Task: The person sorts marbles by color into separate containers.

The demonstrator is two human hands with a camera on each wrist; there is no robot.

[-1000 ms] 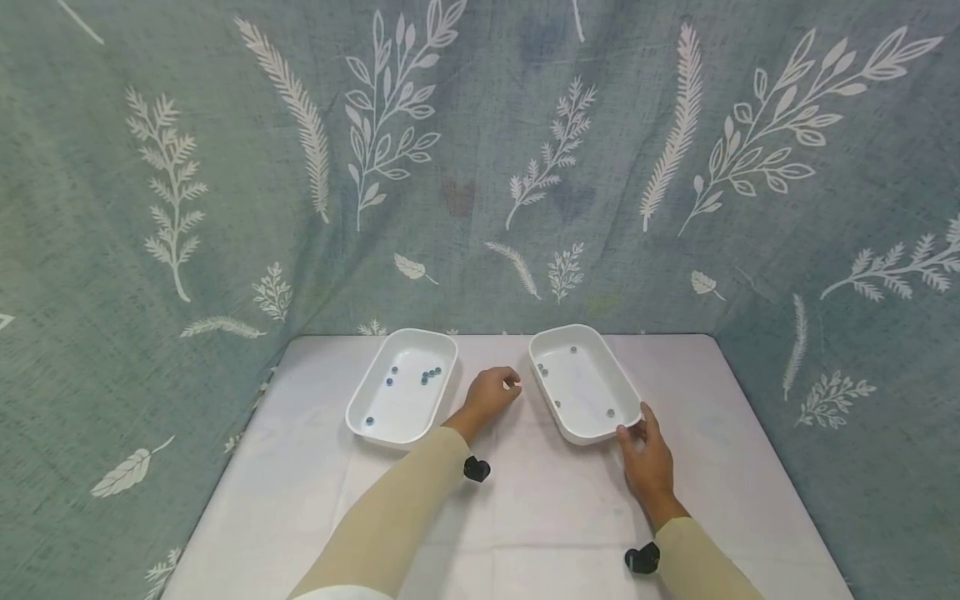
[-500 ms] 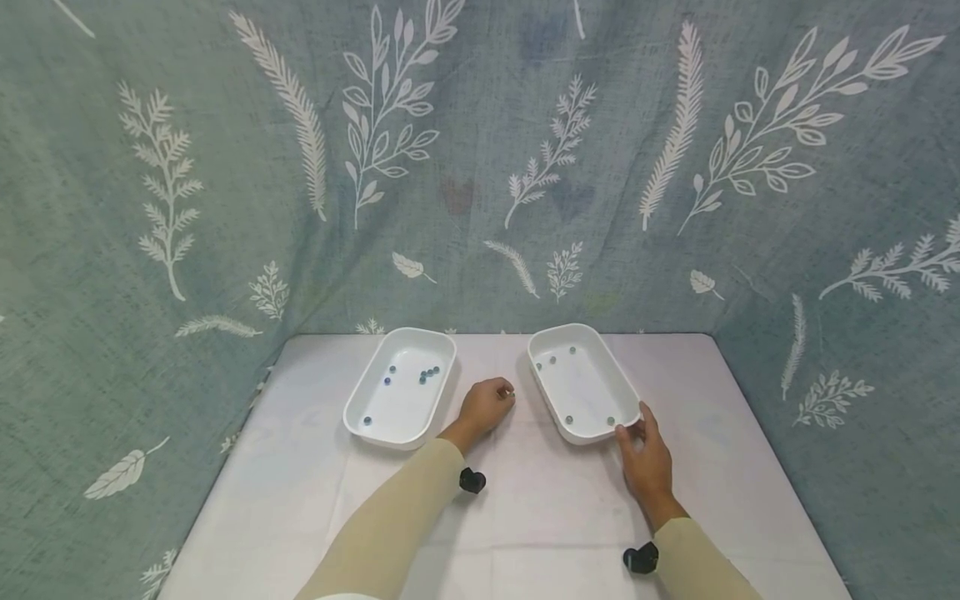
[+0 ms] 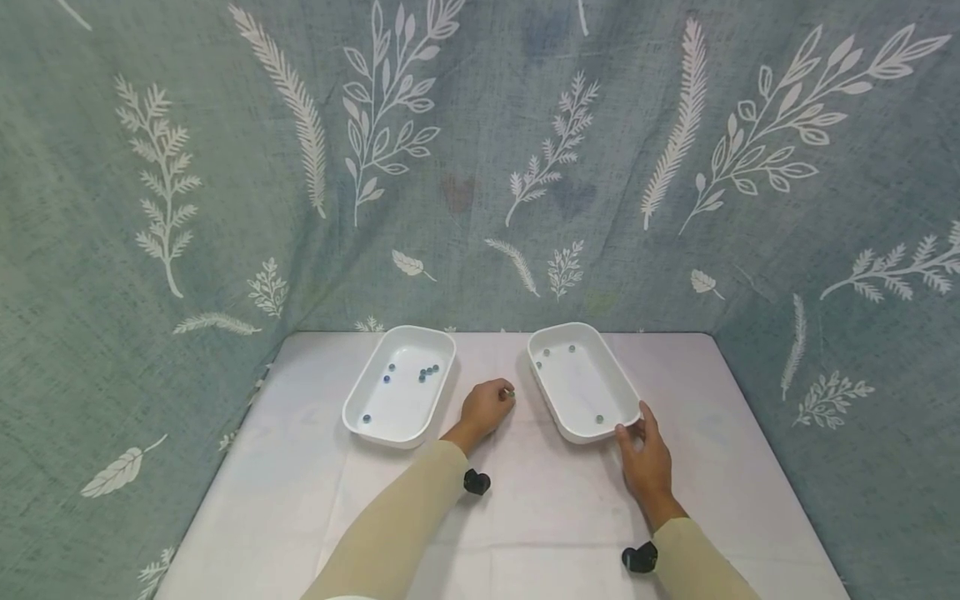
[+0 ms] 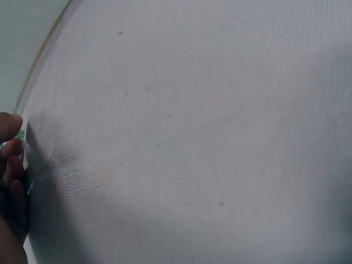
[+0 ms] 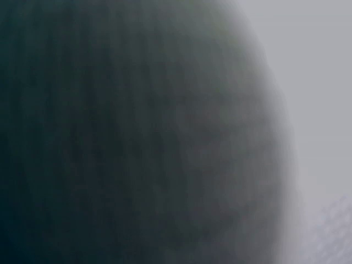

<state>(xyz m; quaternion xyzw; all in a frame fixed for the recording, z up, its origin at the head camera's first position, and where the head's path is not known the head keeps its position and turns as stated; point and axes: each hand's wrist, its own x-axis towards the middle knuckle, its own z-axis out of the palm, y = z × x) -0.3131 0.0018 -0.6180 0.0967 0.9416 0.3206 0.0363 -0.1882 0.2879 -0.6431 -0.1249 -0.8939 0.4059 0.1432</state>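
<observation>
Between two white trays, my left hand (image 3: 487,406) is low over the table, pinching a small greenish marble (image 3: 511,393) between thumb and fingertips. In the left wrist view a bit of the marble's green (image 4: 21,133) shows between the thumb and the curled fingers (image 4: 15,168). My right hand (image 3: 648,462) grips the near right corner of the right tray (image 3: 633,400), thumb on the near rim and fingers round the side. Several pale clear marbles (image 3: 600,419) lie in that tray. A blurred dark surface (image 5: 137,137) fills most of the right wrist view.
The left tray (image 3: 350,408) holds several blue and teal marbles (image 3: 423,377) and stands left of my left forearm. Both trays sit on a pale cloth-covered table (image 3: 555,508). A leaf-patterned curtain (image 3: 465,208) hangs close behind and along both sides.
Marbles in the right tray have rolled to different spots, and fewer show now. My left hand has shifted slightly nearer, its fingers closing up. My right hand keeps its grip on the tray.
</observation>
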